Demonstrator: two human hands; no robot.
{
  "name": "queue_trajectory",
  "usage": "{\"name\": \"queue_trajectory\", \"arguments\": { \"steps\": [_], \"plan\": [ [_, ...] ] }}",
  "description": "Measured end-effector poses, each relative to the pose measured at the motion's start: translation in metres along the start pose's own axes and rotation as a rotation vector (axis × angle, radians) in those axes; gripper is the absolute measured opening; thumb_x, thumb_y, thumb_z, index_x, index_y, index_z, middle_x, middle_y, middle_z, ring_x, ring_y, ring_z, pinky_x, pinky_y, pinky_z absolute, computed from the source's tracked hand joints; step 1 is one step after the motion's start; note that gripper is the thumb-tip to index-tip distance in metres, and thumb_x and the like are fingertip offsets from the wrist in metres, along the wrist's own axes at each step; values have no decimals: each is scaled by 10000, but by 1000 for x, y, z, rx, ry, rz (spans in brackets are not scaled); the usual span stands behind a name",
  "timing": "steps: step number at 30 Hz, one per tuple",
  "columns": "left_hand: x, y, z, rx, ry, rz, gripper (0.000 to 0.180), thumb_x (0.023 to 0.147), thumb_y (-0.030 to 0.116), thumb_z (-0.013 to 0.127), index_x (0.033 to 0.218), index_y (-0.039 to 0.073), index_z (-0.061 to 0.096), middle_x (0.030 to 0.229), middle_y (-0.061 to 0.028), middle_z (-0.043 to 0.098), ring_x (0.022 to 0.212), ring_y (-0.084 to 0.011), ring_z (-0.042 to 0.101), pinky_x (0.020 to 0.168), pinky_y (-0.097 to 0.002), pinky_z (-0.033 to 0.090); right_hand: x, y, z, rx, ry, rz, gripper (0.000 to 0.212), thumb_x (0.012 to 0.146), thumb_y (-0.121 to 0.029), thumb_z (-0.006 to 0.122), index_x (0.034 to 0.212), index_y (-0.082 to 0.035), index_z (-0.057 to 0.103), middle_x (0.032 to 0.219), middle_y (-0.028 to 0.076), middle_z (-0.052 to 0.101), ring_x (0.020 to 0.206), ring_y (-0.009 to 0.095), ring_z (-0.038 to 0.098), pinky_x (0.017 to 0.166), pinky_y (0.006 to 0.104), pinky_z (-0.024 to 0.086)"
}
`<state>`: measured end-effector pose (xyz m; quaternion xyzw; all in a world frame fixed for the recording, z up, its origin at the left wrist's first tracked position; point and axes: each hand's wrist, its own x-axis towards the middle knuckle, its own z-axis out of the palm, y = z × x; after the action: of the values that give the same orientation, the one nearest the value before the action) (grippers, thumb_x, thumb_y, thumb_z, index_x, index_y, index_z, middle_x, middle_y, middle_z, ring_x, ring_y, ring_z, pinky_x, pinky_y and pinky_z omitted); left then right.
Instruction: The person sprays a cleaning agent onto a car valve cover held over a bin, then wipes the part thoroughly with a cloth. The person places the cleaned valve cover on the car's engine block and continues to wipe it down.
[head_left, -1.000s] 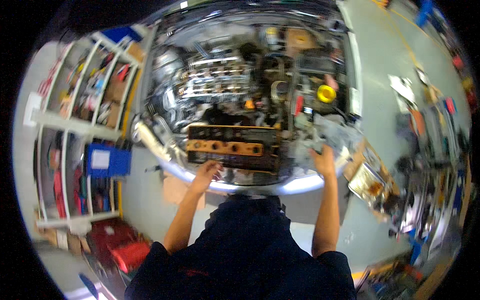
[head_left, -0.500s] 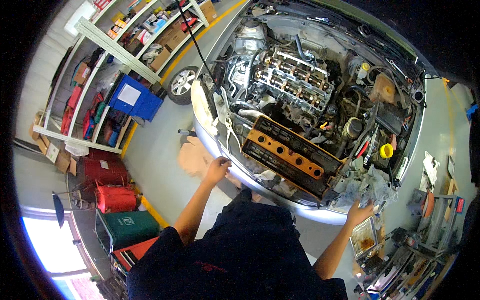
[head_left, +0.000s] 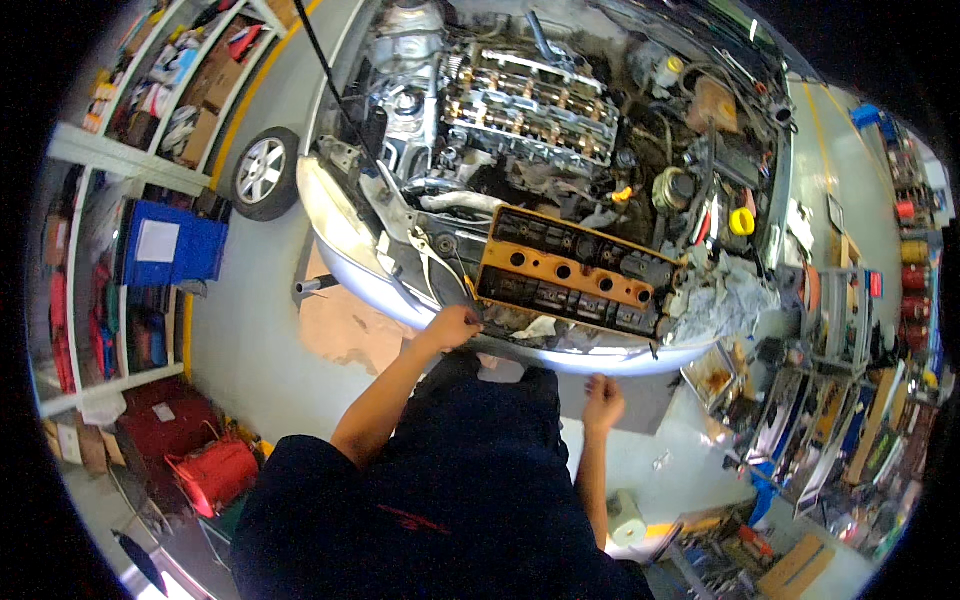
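Along a silver car bumper point(head_left: 590, 361), holds both bare hands low and well apart. Brings the left hand point(head_left: 452, 328) to the bumper's upper edge, near the lower left corner of a dark rectangular cover point(head_left: 583, 265); curls the fingers inward with tips close together, but cannot tell whether pinching anything small between them, nor whether touching the bumper. Hangs the right hand point(head_left: 603, 402) on the near side of the bumper, apart from the cover, with fingers loosely bent; cannot tell of anything inside that curl. Lies, as to the cover, at a slant just behind the bumper, hollow side up, with an orange-brown strip point(head_left: 584, 278) along its length, pierced by a row of four round holes. Shows beyond it an engine point(head_left: 530, 110) with shafts laid bare in rows, and beside the cover's right end a crumpled grey-blue sheet point(head_left: 725, 298); farther right, a bright yellow cap point(head_left: 741, 222). Takes in, to the left, a wheel point(head_left: 265, 173) and brown cardboard point(head_left: 350, 330) on the floor, then a blue bin point(head_left: 170, 245) at pale shelving point(head_left: 130, 162) and, lower down, a red tank point(head_left: 212, 480). Includes, to the right past the bumper, a shallow metal tray point(head_left: 698, 375) with brown stains.
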<state>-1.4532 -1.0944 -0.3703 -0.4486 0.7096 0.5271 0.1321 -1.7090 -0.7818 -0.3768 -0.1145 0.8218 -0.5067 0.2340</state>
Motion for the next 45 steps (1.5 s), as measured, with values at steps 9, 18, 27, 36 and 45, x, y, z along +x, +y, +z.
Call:
{"name": "queue_trajectory", "arguments": {
  "steps": [9, 18, 27, 36, 45],
  "plan": [
    [23, 77, 70, 268, 120, 236, 538, 980, 501, 685, 1172, 0, 722, 1033, -254, 768, 989, -430, 745, 861, -532, 592, 38, -94, 104, 687, -88, 514, 331, 1051, -205, 689, 1259, 42, 614, 1127, 157, 713, 991, 299, 743, 772, 402, 654],
    [11, 58, 72, 248, -29, 532, 326, 1025, 368, 626, 1067, 52, 697, 994, -248, 738, 944, -478, 705, 840, -597, 542, 86, -61, 112, 864, -123, 500, 251, 961, 36, 639, 1192, 50, 540, 1036, 155, 651, 938, 321, 701, 869, 530, 680],
    [-141, 11, -51, 15, -144, 724, 250, 896, 172, 691, 1057, -13, 740, 1054, -176, 686, 1015, -356, 673, 905, -470, 526, 82, -71, 116, 809, -15, 491, 188, 983, -2, 630, 1124, 117, 593, 993, 185, 715, 876, 352, 757, 848, 487, 705],
    [-195, 16, -94, -284, -242, 624, 254, 741, 118, 723, 954, -18, 753, 1159, -173, 740, 1042, -310, 694, 923, -397, 520, -21, -138, 92, 262, -304, -101, 470, 927, -61, 717, 1390, -44, 635, 1435, 185, 622, 1303, 348, 633, 1075, 449, 546],
    [-124, -59, -128, -998, -361, 242, 705, 847, 448, 780, 1399, 31, 645, 1343, -126, 693, 1197, -267, 670, 1038, -423, 516, -43, -200, 123, -113, -1066, -231, 247, 975, -134, 763, 1194, -25, 732, 1049, 97, 758, 941, 174, 691, 846, 342, 548]
  ]
}}
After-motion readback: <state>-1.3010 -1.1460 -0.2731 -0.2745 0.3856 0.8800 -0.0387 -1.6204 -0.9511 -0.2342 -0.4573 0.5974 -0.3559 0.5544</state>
